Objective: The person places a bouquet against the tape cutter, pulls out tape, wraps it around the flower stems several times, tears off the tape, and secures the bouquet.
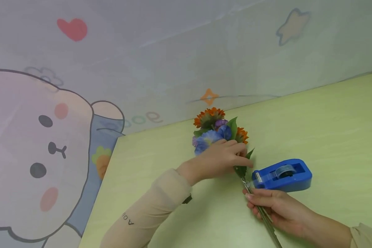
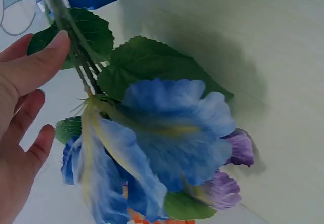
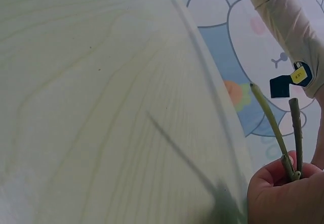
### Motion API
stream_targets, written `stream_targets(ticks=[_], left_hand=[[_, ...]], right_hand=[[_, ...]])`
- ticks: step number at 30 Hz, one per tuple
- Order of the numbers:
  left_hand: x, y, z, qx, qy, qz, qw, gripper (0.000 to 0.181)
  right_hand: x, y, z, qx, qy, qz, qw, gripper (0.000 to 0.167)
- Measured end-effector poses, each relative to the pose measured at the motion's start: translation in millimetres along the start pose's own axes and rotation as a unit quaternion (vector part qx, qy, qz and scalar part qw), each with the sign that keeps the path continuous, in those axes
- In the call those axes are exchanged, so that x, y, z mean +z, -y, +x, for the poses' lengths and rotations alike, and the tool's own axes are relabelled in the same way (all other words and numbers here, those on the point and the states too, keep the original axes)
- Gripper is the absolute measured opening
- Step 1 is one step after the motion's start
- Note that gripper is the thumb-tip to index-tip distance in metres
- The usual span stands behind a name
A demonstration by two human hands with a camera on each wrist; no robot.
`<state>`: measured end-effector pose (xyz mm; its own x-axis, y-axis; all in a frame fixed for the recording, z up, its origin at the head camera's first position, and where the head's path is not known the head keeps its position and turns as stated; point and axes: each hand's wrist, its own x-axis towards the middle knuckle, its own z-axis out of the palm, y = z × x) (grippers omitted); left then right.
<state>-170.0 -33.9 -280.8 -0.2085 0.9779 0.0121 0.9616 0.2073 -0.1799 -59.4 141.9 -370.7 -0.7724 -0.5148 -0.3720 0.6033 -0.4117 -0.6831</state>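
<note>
A bouquet of artificial flowers, blue, orange and purple with green leaves, slants over the table. My left hand is just below the blooms; in the left wrist view its thumb lies against the stems, the index fingertip hidden behind a leaf. Lower down, my right hand grips the bundled stems. Two cut stem ends stick out of that grip in the right wrist view. Beside the stems stands a blue tape dispenser, with clear tape reaching from its cutter towards them.
The pale yellow-green table meets a light backdrop cloth printed with a cartoon bear. A dark leaf tip shows beside the left sleeve. A dark device sits on the left wrist.
</note>
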Motion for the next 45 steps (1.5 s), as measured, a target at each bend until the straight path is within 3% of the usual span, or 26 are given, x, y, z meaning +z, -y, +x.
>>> stream_targets(ticks=[3, 7, 11, 17, 24, 28, 34, 37, 41, 45], left_hand=[[-1.7, -4.3, 0.7, 0.005, 0.033, 0.035, 0.9988, 0.044], [0.8, -12.0, 3.8, 0.021, 0.077, 0.103, 0.9915, 0.038], [3.1, -16.0, 5.1, 0.037, 0.076, 0.156, 0.9841, 0.019], [5.8, -15.5, 0.8, 0.055, 0.043, 0.179, 0.9813, 0.021], [21.9, -8.6, -10.2, 0.074, -0.039, 0.213, 0.9735, 0.023], [25.6, -7.4, -12.8, 0.076, -0.066, 0.198, 0.9751, 0.024], [23.5, -7.7, -10.3, 0.042, -0.010, 0.148, 0.9880, 0.015], [20.6, -8.0, -10.0, 0.027, 0.035, 0.114, 0.9925, 0.031], [14.3, -9.2, -10.4, -0.001, 0.097, 0.080, 0.9921, 0.055], [11.4, -10.5, -7.1, -0.013, 0.110, 0.082, 0.9905, 0.041]], right_hand=[[0.8, 0.0, -0.4, -0.004, -0.005, -0.015, 0.9999, 0.019], [1.5, -1.2, -0.6, -0.015, -0.013, -0.052, 0.9984, 0.021], [1.8, -2.8, -0.1, -0.026, -0.026, -0.082, 0.9959, 0.020], [-1.0, -0.4, -0.7, -0.030, -0.010, -0.076, 0.9966, 0.025], [-6.9, 6.8, -2.3, -0.018, 0.042, -0.063, 0.9970, 0.036], [-8.8, 8.3, -0.9, -0.026, 0.055, -0.080, 0.9949, 0.027], [-10.1, 6.7, 0.5, -0.026, 0.035, -0.075, 0.9962, 0.018], [-8.8, 5.7, 1.1, -0.024, 0.026, -0.072, 0.9968, 0.018], [-5.6, 5.0, 1.9, -0.027, 0.008, -0.085, 0.9960, 0.015], [-1.7, 4.4, 1.5, -0.038, -0.023, -0.111, 0.9928, 0.017]])
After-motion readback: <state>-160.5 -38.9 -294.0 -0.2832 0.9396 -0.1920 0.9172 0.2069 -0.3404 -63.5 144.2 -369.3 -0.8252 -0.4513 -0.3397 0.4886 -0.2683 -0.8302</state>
